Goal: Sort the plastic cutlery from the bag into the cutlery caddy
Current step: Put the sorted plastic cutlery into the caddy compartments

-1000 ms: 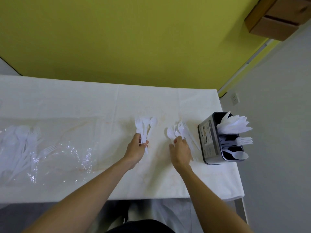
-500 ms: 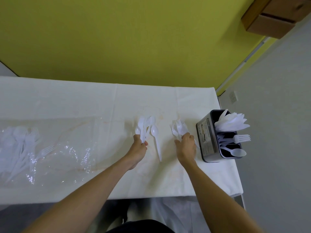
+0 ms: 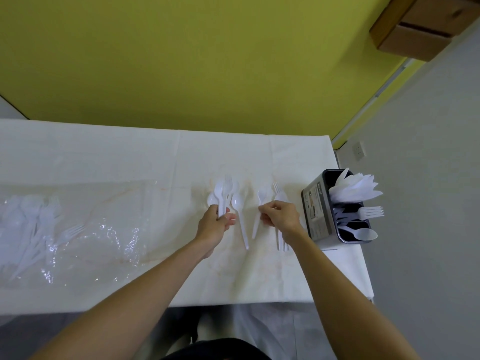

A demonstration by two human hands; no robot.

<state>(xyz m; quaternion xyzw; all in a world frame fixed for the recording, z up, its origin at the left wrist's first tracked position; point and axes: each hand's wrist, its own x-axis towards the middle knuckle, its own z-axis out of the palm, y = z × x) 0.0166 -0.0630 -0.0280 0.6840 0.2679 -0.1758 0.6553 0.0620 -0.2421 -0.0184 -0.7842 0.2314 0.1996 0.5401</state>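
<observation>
- Left hand is closed round a mixed bunch of spoons and forks, heads fanned up, likely so each type can be read and pulled.
- Right hand pinches a single spoon by its handle, forks tucked under the palm.
- One loose spoon lies on the table between the hands.
- Caddy stands just right, partly filled; the bag, far left, holds more.
- Both forearms reach forward, wrists low.

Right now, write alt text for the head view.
Two bare hands sort white plastic cutlery on a white-covered table: the left hand grips a bunch, the right hand pinches a spoon. A partly filled caddy stands right, a clear bag left.
</observation>
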